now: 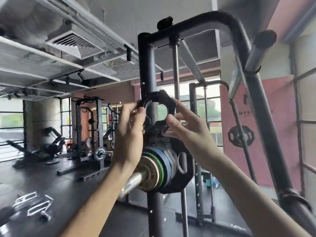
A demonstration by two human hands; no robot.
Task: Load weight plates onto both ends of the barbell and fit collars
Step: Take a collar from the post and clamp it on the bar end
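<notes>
A black clamp collar [162, 103] is held up in front of me, its ring spread apart with the lever arm swung out to the left. My left hand [130, 130] pinches the lever end, and my right hand [183, 127] grips the ring's right and lower side. Below them the chrome barbell sleeve [132, 181] points toward me. On it sit several plates: a worn small plate, a green-edged one [158, 165], blue and grey ones, and a large black plate [179, 168] behind.
The black rack upright [147, 69] stands right behind the collar, with a curved top bar [213, 19] overhead and a slanted post [266, 117] at the right. Another rack with a loaded bar [100, 153] stands far left. Cable handles [34, 205] lie on the dark floor.
</notes>
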